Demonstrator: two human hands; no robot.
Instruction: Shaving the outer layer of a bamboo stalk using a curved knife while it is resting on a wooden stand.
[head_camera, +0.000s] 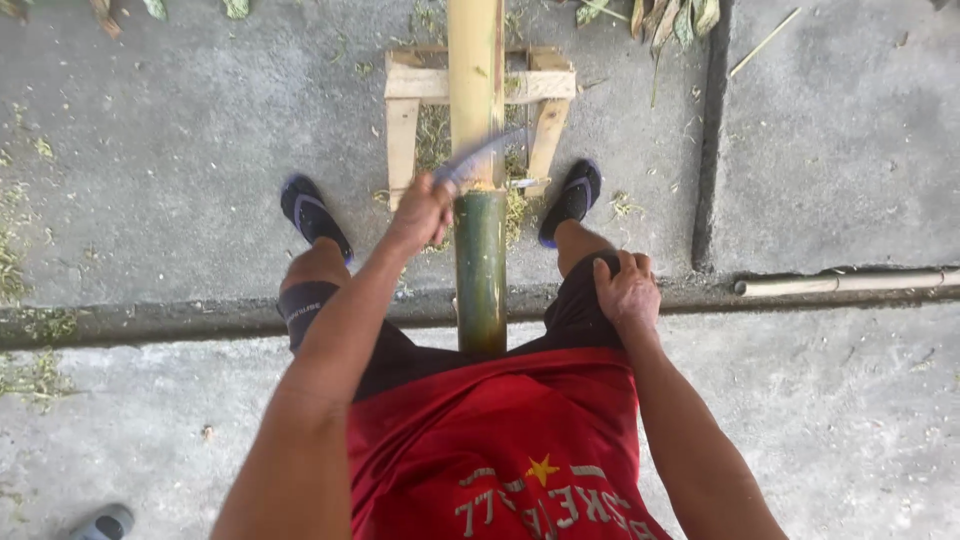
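My left hand (420, 212) was clenched on the handle of a knife (478, 157), the fingers wrapped fully round it. The curved blade ran up and to the right from the fist and lay across the bamboo (476, 120). I judged the edge was set there because it met the pole right where the green skin gave way to pale, stripped wood; the blade was blurred, so I could not tell how deep it bit.

My right hand (626, 292) held nothing. It was curled, palm down, on my right thigh (575, 300), probably to brace me.

The bamboo ran between my legs, away from both hands, its green part just right of the knife fist. Its far, pale length lay over a small wooden frame (405, 110) on the concrete floor (180, 150), which seemed to keep it lifted and steady. My sandals (312, 215) stood on either side of the pole, beside the frame. Green shavings (432, 135) lay scattered inside and around it. A thinner pale pole (840, 283) lay well off to the right.
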